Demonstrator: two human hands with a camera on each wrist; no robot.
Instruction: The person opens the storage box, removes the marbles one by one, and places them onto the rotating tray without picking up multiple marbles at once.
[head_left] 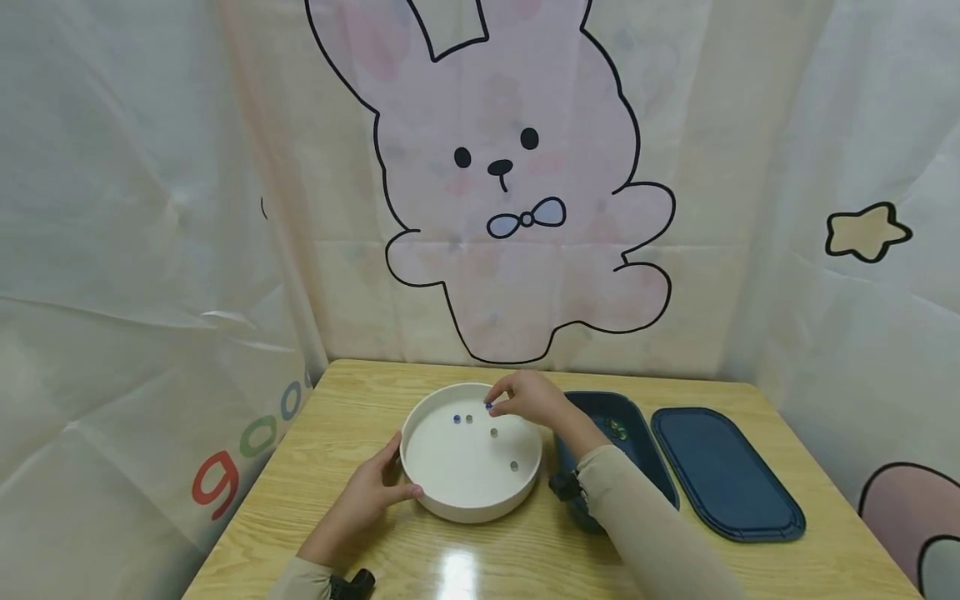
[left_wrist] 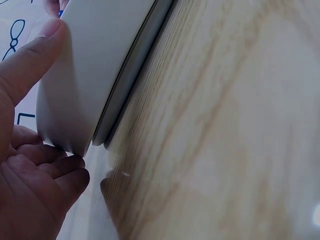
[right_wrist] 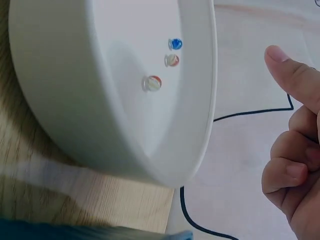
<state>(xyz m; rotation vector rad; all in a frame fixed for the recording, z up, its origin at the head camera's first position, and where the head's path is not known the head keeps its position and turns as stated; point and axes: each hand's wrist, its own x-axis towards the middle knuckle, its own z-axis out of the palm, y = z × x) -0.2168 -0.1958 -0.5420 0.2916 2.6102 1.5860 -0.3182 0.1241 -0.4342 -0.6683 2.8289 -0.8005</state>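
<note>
A white round dish (head_left: 471, 475) with a low wall stands on the table. My left hand (head_left: 373, 487) grips its left side, thumb and fingertips against the outer wall; the left wrist view shows the thumb (left_wrist: 37, 55) near the rim. Over the dish's far right part, my right hand (head_left: 528, 400) pinches a small blue marble (head_left: 489, 406) in its fingertips. Inside the dish lie another blue marble (head_left: 457, 419) and several clear ones, including a marble (head_left: 494, 433) and a nearer marble (head_left: 513, 467). In the right wrist view, a clear marble (right_wrist: 152, 83) shows red inside.
Right of the dish, partly under my right forearm, is a dark blue container (head_left: 656, 467) holding several greenish marbles (head_left: 617, 429). A flat dark blue lid (head_left: 727, 475) lies beside it on the wooden table (head_left: 810, 467). A cloth with a rabbit drawing (head_left: 510, 275) hangs behind.
</note>
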